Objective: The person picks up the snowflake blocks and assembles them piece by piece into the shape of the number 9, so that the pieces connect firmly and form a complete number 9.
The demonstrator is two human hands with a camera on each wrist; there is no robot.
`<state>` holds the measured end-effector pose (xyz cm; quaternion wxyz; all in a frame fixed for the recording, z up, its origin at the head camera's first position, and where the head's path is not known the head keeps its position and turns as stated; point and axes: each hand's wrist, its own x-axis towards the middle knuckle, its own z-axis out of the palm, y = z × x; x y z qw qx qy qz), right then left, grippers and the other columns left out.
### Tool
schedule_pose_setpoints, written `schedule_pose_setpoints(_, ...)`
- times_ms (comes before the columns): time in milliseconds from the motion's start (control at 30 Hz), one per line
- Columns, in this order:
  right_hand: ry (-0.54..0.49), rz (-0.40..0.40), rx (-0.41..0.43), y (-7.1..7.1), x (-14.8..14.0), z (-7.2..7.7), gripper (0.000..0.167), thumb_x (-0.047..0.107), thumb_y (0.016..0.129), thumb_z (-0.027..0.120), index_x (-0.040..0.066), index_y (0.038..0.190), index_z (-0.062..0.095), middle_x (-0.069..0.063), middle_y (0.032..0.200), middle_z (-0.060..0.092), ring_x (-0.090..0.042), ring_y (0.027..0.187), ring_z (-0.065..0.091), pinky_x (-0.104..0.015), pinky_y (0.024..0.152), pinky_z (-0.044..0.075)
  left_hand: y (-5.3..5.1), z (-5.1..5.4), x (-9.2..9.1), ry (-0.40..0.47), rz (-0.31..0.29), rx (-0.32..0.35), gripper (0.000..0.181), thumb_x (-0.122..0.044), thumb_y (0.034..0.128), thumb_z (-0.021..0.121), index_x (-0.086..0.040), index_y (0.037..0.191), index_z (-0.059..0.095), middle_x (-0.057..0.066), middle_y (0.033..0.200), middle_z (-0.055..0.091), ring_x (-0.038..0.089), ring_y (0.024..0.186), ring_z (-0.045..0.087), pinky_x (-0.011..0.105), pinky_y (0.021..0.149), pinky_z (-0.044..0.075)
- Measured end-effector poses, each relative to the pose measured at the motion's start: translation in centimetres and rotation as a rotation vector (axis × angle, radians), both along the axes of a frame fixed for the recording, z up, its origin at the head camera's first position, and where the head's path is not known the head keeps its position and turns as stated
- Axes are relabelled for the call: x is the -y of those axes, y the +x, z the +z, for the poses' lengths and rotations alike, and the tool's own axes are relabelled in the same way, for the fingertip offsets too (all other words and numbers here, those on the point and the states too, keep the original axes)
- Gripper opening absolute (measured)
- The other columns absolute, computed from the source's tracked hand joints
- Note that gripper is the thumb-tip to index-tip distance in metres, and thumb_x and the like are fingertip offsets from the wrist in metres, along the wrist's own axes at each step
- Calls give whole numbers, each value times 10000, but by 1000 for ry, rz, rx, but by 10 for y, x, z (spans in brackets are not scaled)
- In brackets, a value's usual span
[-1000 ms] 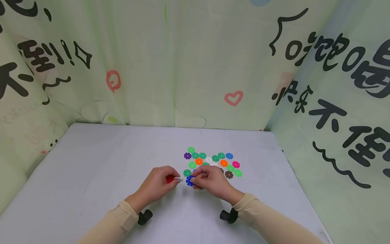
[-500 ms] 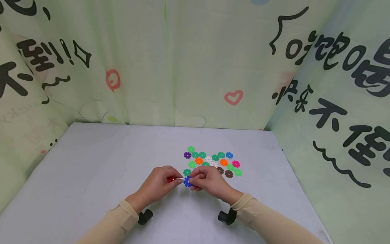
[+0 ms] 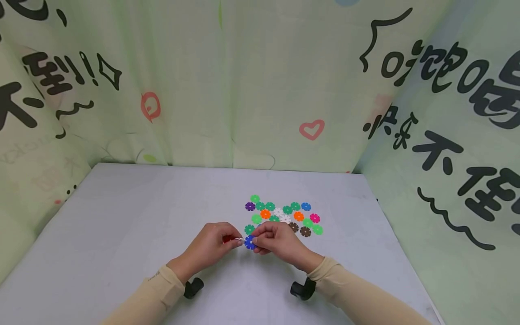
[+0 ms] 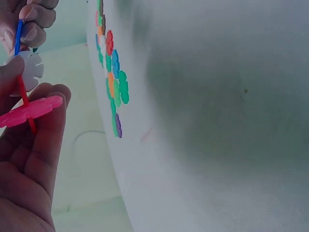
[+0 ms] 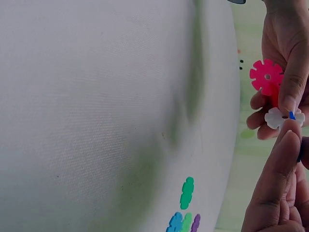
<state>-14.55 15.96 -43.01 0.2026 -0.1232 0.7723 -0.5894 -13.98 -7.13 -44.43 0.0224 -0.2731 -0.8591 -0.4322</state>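
My left hand (image 3: 213, 246) pinches a joined group of notched discs: a pink disc (image 4: 30, 111), a red one (image 4: 23, 91) crossing it and a white disc (image 4: 33, 70). Between the thumb and fingers of my right hand (image 3: 280, 241) is a blue disc (image 3: 249, 242). In the right wrist view the blue disc's edge (image 5: 292, 115) meets the white disc (image 5: 275, 118); how deep it sits in a notch I cannot tell. The fingers partly hide the red disc.
Many loose coloured discs lie flat on the white table (image 3: 162, 203) just beyond my hands, among them a purple disc (image 3: 249, 206), an orange disc (image 3: 298, 216) and a brown disc (image 3: 305, 231). A printed curtain (image 3: 195, 90) hangs behind and at both sides.
My right hand has shifted slightly left with the blue disc, bringing it up against the piece at my left fingertips. The left hand has stayed nearly in place.
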Motion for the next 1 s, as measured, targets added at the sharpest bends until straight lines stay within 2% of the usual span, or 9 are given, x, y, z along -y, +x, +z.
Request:
schedule_pose_setpoints(167,3,-1,-5,0,0,-1,128,36,944,677,-32,1052,677,-116,874,720,-281,817,714,-343,754,583,1,0,-1,-5,1,12,44,-128,868,790,-158,883,762,-132,849,656,51,715,568,249,642,515)
schedule_pose_setpoints(433,-5,-14,4,1,0,0,121,28,938,680,-32,1043,686,-120,861,719,-246,788,711,-343,751,583,0,0,-2,-12,-17,-5,66,-93,870,780,-155,886,763,-131,838,672,42,701,568,251,635,512)
schedule_pose_setpoints(767,-28,-16,26,3,-2,2,185,90,926,719,-37,1057,689,-130,892,724,-264,793,717,-348,751,584,1,-1,-2,14,-35,7,61,-81,868,777,-126,908,779,-83,846,718,38,710,598,243,650,530)
schedule_pose_setpoints(1000,-27,-16,26,3,-2,2,185,85,925,719,-37,1061,689,-134,883,727,-259,790,718,-348,751,584,1,-1,-3,-6,-26,-9,38,-101,871,778,-124,902,780,-118,825,704,32,698,586,243,639,519)
